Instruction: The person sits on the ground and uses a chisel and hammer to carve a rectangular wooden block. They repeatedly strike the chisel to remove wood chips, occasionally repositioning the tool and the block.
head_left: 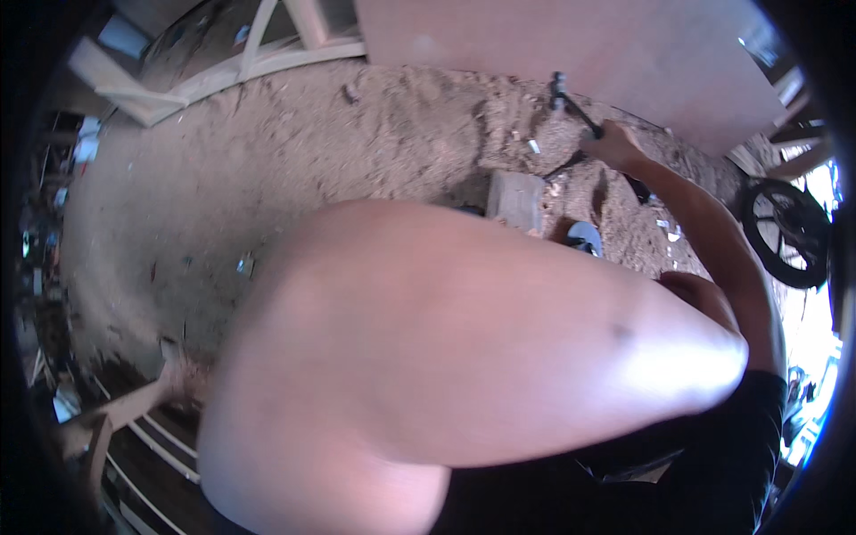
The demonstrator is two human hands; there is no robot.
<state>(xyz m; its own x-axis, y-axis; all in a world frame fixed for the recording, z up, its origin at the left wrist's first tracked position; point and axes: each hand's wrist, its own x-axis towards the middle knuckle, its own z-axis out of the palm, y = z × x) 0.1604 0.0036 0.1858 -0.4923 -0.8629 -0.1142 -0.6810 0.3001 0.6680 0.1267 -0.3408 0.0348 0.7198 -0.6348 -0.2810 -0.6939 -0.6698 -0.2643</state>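
Very close to the camera, my bent left arm crosses the middle of the picture and hides much of the ground. I cannot make out my left hand at the end of that forearm. Out at the upper right, my right arm is stretched forward, and my right hand [615,147] is closed round the dark handle of a hammer [559,87]. The hammer's head is up, near the foot of a large board. Below my right hand lies a wooden block [515,200] on the sandy ground, beside a foot in a sandal [584,237].
A large flat wooden panel [571,45] stands along the far side. Pale wooden frame pieces [267,62] lie at the far left, and slatted woodwork [134,410] is at the lower left. A black spoked wheel [789,234] stands at the right.
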